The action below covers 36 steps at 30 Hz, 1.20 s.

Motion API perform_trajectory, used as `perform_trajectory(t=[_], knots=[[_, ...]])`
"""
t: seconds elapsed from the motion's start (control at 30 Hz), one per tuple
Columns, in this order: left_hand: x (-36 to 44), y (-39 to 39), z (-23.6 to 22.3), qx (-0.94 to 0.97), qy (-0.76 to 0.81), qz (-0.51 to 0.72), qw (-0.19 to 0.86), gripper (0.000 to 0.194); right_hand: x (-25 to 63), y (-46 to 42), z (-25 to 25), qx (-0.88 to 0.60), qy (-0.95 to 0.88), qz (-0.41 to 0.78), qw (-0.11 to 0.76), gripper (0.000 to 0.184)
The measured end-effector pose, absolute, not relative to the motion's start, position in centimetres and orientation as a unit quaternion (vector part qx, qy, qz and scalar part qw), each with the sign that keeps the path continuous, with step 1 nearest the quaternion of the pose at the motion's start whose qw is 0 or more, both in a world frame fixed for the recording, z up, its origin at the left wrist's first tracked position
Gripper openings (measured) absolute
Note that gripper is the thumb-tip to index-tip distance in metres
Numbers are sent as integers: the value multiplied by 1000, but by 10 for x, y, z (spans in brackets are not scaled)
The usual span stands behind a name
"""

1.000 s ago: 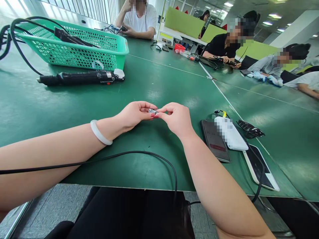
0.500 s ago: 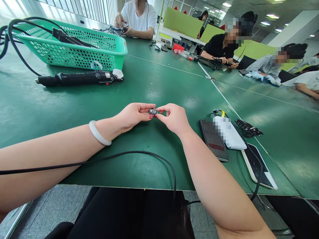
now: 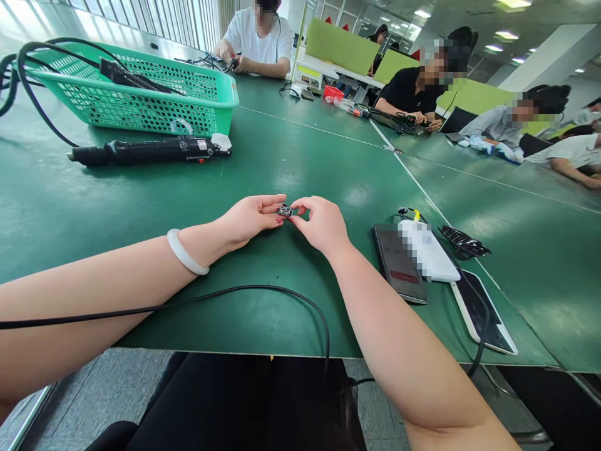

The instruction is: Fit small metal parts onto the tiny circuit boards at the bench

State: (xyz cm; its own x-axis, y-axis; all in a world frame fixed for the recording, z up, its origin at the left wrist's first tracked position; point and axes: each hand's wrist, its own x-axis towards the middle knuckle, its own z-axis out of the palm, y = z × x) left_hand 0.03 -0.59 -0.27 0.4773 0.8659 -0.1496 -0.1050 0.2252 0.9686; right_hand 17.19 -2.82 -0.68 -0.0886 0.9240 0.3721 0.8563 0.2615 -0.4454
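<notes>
Small part [image 3: 284,211] turned, between both hands [image 3: 245,222] [image 3: 325,224]

Sm. part [image 3: 285,211] now more visible vs. before

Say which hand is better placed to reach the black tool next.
Probably the left hand: it is nearer the tool, though it and the right hand both have fingers on the part.

counter [image 3: 319,150]: dark green | basket [image 3: 154,111]: light green, rows of holes | tool [image 3: 145,151]: black | bangle [image 3: 186,252]: white | small part [image 3: 285,211]: black, silvery
</notes>
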Motion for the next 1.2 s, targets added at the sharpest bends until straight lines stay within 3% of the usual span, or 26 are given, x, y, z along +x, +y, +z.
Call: perform_trajectory(t=[0.4,0.6,0.7,1.0,1.2], knots=[[1,-7,1,496,385,353,694,66,169,-30,-7,-605,-733,61,305,15],[3,-10,5,476,392,375,693,22,161,-37,-2,-580,-750,68,311,14],[2,-10,5,485,387,364,695,13,156,-39,-1,-568,-759,67,312,13],[-6,-8,3,449,409,362,707,19,156,-41,1,-546,-769,121,310,17],[-28,-10,24,509,492,363,606,18,166,-41,0,-543,-748,148,353,24]])
